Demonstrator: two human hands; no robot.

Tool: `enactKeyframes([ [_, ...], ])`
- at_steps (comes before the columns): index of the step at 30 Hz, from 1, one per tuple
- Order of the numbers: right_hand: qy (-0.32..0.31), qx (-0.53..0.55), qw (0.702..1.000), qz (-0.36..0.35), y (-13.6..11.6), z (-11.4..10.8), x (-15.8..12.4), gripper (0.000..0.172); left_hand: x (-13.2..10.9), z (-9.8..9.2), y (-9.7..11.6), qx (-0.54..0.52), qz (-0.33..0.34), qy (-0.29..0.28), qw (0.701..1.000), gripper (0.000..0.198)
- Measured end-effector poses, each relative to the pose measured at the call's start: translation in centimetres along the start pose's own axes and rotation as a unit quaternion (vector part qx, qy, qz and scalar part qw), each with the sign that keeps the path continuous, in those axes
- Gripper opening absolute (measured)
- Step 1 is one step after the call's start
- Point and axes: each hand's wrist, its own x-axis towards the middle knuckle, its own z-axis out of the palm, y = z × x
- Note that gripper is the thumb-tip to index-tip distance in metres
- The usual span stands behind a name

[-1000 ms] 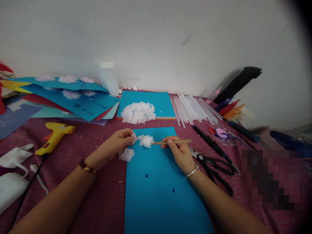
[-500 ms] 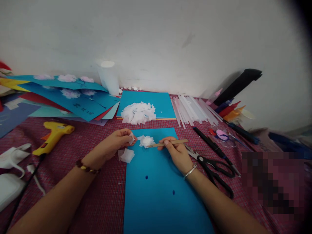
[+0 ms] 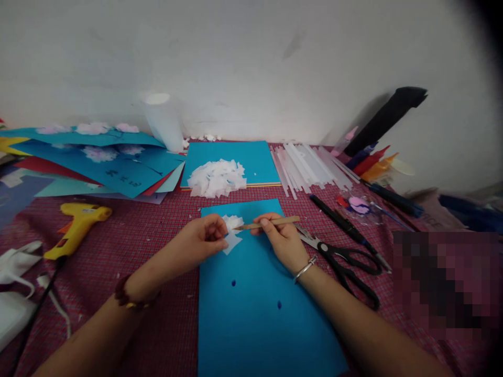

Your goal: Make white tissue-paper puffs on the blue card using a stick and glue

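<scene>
My left hand point(image 3: 208, 236) is beside the left edge of a blue sheet of paper point(image 3: 259, 324), thumb and fingers curled at a white tissue paper square point(image 3: 232, 243). The square's far side lies partly behind the fingertips. A ruffled white tissue flower point(image 3: 232, 222) sits on the sheet just beyond. My right hand point(image 3: 280, 238) grips a thin wooden stick point(image 3: 285, 221) between thumb and fingers. Its narrow tip points left, at the flower's near edge and the top of the square. Two dark blue dots point(image 3: 233, 283) mark the sheet lower down.
A heap of white tissue pieces point(image 3: 218, 178) lies on a stack of coloured paper point(image 3: 257, 157). Black-handled scissors point(image 3: 341, 256) and a black pen-like tool point(image 3: 338, 222) lie right, below glue sticks point(image 3: 308, 166). A yellow glue gun point(image 3: 78, 228) and flower-decorated sheets point(image 3: 129, 170) are left.
My left hand has moved right, towards the flower, with a tissue square now beside the stick's tip. The loose squares by the sheet's left edge no longer show there. The view has shifted slightly.
</scene>
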Motion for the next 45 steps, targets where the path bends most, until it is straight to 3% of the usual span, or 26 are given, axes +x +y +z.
enactKeyframes([
  [3,-0.004,0.004,1.0,-0.001,0.1,0.0,0.0,0.024,0.4,1.0,-0.4,0.029,-0.006,-0.023,0.999,0.013],
  [10,0.011,0.03,0.999,-0.004,0.0,-0.3,-0.4,0.025,1.7,1.7,-2.4,0.186,-0.007,0.093,0.978,0.013],
  [14,0.052,0.047,0.997,-0.01,-0.1,-0.6,-1.1,0.023,2.0,1.8,-2.0,0.201,0.002,0.106,0.974,0.014],
  [17,0.041,0.05,0.998,-0.004,-0.2,-0.7,-1.5,0.022,2.1,1.9,-1.2,0.186,0.008,0.099,0.977,0.014],
  [21,0.038,0.051,0.998,-0.005,-0.4,-0.8,-1.8,0.021,1.5,1.0,-0.3,0.151,-0.029,0.057,0.986,0.015],
  [26,0.026,0.058,0.998,-0.003,-0.3,-1.1,-1.9,0.02,-0.1,-1.5,0.4,0.18,-0.049,-0.102,0.977,0.015],
  [29,0.022,0.055,0.998,0.005,-0.1,-1.2,-1.8,0.02,-0.3,-1.5,0.8,0.193,-0.03,-0.124,0.973,0.015],
  [31,0.025,0.054,0.998,0.004,0.0,-1.3,-1.7,0.02,0.0,-0.6,0.8,0.204,0.002,-0.091,0.975,0.015],
  [35,0.041,0.061,0.997,0.0,0.0,-1.5,-1.6,0.02,1.0,1.3,0.1,0.254,0.057,0.052,0.964,0.015],
  [37,0.054,0.065,0.996,0.0,-0.1,-1.4,-1.6,0.019,1.4,1.6,-0.4,0.275,0.068,0.091,0.955,0.015],
  [45,-0.008,0.03,0.999,-0.02,0.0,-0.7,-1.8,0.019,1.8,1.6,-1.5,0.276,0.071,0.105,0.953,0.014],
])
